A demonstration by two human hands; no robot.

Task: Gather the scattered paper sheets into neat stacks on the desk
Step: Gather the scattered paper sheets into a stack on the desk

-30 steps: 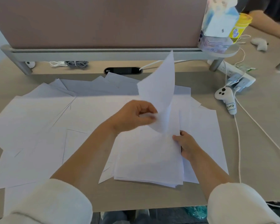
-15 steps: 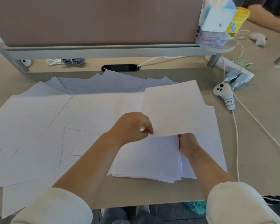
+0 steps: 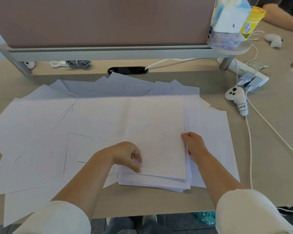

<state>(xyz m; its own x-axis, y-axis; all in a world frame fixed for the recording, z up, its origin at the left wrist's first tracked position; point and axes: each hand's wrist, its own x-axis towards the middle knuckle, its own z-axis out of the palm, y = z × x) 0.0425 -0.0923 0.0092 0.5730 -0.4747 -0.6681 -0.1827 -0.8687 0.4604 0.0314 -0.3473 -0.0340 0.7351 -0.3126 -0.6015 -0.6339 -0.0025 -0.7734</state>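
A stack of white paper sheets (image 3: 152, 182) lies near the desk's front edge, right of centre. Its top sheet (image 3: 157, 132) lies flat and slightly askew on the stack. My left hand (image 3: 127, 156) has curled fingers and pinches that sheet's lower left corner. My right hand (image 3: 195, 146) grips the stack's right edge, thumb on top. Loose scattered sheets (image 3: 41, 125) cover the desk to the left, more fan out at the back (image 3: 125, 86), and one lies under the stack to the right (image 3: 215, 135).
A white controller (image 3: 237, 98) and a power strip (image 3: 249, 73) lie at the right, with a white cable (image 3: 249, 149) running toward the front edge. A divider panel on a grey rail (image 3: 108, 51) closes the back. Another person's arm (image 3: 284, 19) rests far right.
The sheet my left hand held upright came down and now lies flat on the stack. My right hand stayed at the stack's right edge.
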